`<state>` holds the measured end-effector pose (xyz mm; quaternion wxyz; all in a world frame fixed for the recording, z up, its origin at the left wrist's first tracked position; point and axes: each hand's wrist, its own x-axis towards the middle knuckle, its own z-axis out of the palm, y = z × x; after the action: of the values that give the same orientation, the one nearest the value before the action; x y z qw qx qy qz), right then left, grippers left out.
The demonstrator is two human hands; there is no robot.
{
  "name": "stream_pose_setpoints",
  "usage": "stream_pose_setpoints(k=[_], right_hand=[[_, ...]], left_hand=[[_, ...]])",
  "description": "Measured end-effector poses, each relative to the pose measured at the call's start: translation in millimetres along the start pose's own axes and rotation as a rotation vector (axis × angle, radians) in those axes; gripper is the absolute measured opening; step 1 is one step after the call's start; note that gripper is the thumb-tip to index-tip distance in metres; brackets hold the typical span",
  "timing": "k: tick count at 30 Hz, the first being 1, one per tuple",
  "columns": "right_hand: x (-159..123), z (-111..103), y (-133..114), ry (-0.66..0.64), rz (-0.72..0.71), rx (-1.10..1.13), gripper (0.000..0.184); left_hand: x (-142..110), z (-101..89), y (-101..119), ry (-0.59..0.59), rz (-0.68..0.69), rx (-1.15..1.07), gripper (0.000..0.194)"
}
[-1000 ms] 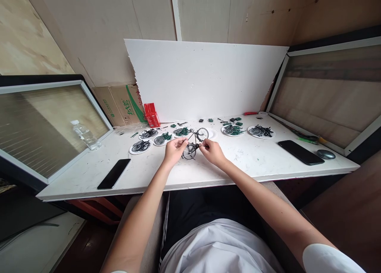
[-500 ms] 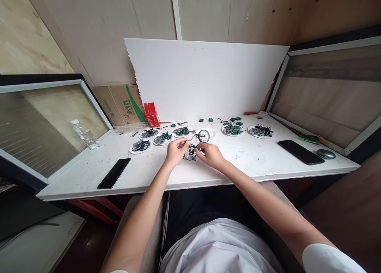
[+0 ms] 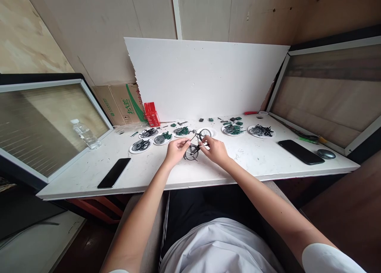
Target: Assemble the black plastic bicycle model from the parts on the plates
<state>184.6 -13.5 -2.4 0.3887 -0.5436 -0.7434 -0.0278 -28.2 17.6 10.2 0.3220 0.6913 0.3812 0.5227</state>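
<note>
A small black model bicycle (image 3: 191,153) with thin-spoked wheels is held over the front middle of the white table (image 3: 250,158). My left hand (image 3: 176,150) is closed in a pinch on the bicycle's frame from the left side. On the other side, my right hand (image 3: 216,150) has its thumb and fingers bent together beside the frame. A thin pale sliver shows at those right fingertips, too small to name. One wheel points toward me, the other away, near an unloaded white plate (image 3: 214,132).
Paper plates of black parts (image 3: 140,146) and green parts (image 3: 162,137) lie left; a mixed plate (image 3: 233,129) and another black-part plate (image 3: 262,131) lie right. Phones (image 3: 114,173) (image 3: 300,152) flank my arms. A bottle (image 3: 85,134), red box (image 3: 152,114) and mouse (image 3: 326,154) are also there.
My right hand has shifted slightly right, away from the lower wheel, and its fingers have changed their bend. The bicycle has moved slightly right. My left hand stays nearly in place.
</note>
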Motion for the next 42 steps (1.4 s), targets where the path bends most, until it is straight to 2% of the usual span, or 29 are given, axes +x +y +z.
stream_pose_setpoints(k=[5,10,15,19,23,31,38,42], right_hand=[[0.2,-0.6,0.0,-0.041,0.027,-0.006,0.023],[-1.9,-0.9,-7.5,-0.113,-0.023,-0.068,0.026],[-5.7,-0.3,-16.0,-0.160,-0.053,-0.108,0.028],[-7.8,-0.3,-18.3,-0.172,-0.146,-0.100,0.023],[-6.9,-1.4,-17.0,-0.159,-0.178,-0.093,0.023],[-0.8,-6.6,-7.5,-0.051,-0.096,-0.027,0.026],[-0.3,-3.4,-3.9,-0.019,-0.048,-0.045,0.029],[-0.3,-0.5,-1.3,-0.012,-0.015,-0.079,0.033]], left_hand=[[0.9,-1.5,-0.2,0.074,-0.014,-0.024,0.042],[1.4,-1.0,-2.2,0.106,-0.022,-0.026,0.043],[1.1,-1.0,-2.6,0.112,-0.020,-0.006,0.041],[0.5,0.2,-2.4,0.091,-0.012,0.003,0.041],[0.1,1.6,-2.2,0.030,0.005,0.019,0.040],[-1.0,2.0,0.6,-0.017,0.030,0.001,0.043],[-0.9,2.6,0.1,-0.013,0.015,0.014,0.042],[1.0,1.8,-3.8,0.029,0.005,-0.011,0.046]])
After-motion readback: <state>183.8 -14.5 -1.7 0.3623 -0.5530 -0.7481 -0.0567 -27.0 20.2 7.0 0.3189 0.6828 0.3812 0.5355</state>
